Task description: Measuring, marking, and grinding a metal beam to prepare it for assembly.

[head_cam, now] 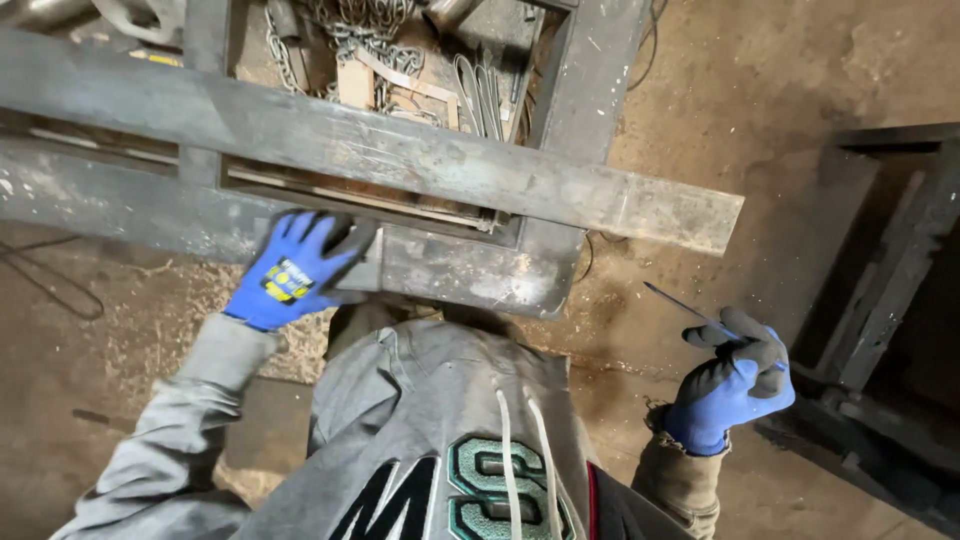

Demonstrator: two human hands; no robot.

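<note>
My left hand (300, 265), in a blue and black work glove, lies flat with fingers spread on the near edge of a grey steel frame (120, 200). A long flat steel bar (400, 150) lies across the frame and juts out past its right corner. My right hand (735, 380), gloved the same way, is off to the right over the floor, closed on a thin pencil-like metal scriber (690, 310) that points up and left toward the bar's free end.
Chains (365, 35), metal strips and scrap lie under the frame at the top. A dark steel frame (880, 290) stands at the right. The dusty concrete floor (720, 90) surrounds everything. My grey hooded sweatshirt (450, 420) fills the bottom middle.
</note>
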